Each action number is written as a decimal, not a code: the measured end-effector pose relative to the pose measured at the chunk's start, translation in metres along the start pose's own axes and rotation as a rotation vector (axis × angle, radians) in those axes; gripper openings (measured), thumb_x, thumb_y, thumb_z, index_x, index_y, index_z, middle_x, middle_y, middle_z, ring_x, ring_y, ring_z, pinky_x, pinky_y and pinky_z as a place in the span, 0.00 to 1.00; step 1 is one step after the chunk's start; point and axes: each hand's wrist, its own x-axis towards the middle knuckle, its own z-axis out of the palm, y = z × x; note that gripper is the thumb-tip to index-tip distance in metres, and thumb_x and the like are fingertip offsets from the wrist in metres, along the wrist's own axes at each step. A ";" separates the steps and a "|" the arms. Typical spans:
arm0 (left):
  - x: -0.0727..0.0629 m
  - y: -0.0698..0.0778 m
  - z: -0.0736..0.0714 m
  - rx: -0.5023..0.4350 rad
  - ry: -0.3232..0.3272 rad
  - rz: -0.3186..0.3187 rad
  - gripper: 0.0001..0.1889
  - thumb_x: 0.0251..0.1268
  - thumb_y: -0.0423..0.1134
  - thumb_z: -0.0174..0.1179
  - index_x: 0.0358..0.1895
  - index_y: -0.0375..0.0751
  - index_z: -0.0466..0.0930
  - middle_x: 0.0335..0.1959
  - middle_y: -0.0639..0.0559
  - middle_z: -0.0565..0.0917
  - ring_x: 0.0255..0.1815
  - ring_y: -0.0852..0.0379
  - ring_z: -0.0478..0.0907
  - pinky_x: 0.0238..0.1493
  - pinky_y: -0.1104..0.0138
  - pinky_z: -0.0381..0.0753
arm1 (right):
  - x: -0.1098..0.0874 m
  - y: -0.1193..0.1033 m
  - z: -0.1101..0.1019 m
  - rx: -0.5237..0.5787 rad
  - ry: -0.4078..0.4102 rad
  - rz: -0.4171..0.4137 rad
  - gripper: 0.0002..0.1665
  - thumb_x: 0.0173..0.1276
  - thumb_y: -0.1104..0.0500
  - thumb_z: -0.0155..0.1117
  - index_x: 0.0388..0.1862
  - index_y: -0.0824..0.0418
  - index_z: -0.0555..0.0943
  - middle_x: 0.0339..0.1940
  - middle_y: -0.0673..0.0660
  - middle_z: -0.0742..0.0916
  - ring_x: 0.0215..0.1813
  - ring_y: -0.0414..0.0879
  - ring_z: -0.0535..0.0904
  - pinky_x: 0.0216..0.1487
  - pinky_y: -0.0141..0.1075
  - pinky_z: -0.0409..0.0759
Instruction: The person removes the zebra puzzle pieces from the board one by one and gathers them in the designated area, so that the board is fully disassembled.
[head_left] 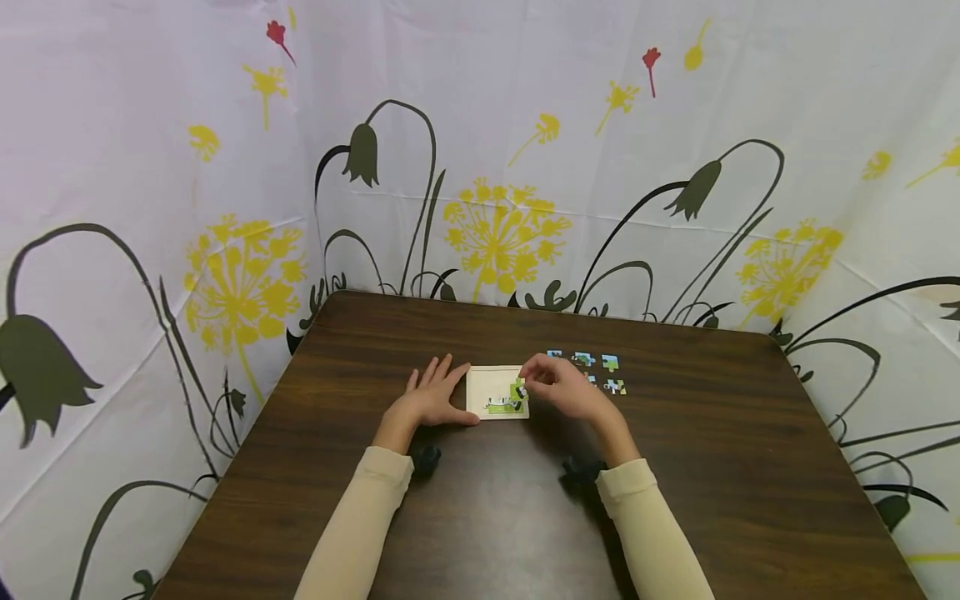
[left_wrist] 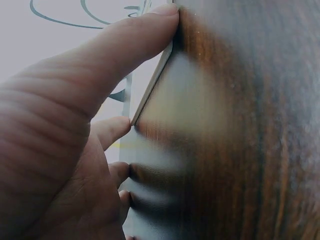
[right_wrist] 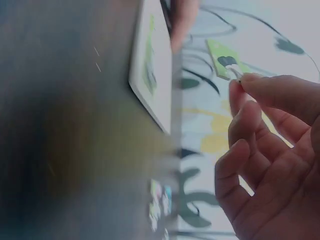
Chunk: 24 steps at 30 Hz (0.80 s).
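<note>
A pale puzzle tray [head_left: 487, 379] lies on the table, with joined green and white puzzle pieces [head_left: 501, 407] along its lower part. My right hand [head_left: 562, 387] pinches a green puzzle piece [right_wrist: 225, 61] with a black and white picture between thumb and forefinger, above the tray's right side. In the right wrist view the other fingers curl loosely. My left hand [head_left: 429, 398] lies spread at the tray's left side, its thumb and forefinger touching the edge. The left wrist view shows the left thumb [left_wrist: 120, 50] against the tray's rim [left_wrist: 154, 80].
Several loose puzzle pieces [head_left: 610, 362] lie beyond and right of my right hand, in rough rows. The dark wooden table [head_left: 720, 467] reaches back to a white curtain [head_left: 480, 67] printed with flowers.
</note>
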 end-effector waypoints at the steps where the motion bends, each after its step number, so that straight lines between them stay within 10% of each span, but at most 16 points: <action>1: 0.000 0.000 0.000 -0.001 0.001 0.004 0.60 0.62 0.66 0.74 0.91 0.56 0.46 0.92 0.43 0.36 0.92 0.38 0.28 0.86 0.34 0.27 | -0.002 0.001 -0.004 0.000 0.006 0.006 0.06 0.79 0.61 0.66 0.52 0.59 0.84 0.44 0.57 0.88 0.42 0.47 0.82 0.46 0.37 0.82; 24: 0.002 -0.002 0.000 0.010 -0.012 -0.009 0.62 0.61 0.68 0.73 0.91 0.58 0.44 0.92 0.44 0.34 0.92 0.39 0.27 0.87 0.35 0.25 | -0.038 0.033 -0.047 -0.166 -0.066 0.266 0.14 0.75 0.65 0.68 0.56 0.71 0.80 0.40 0.63 0.88 0.37 0.49 0.80 0.39 0.39 0.80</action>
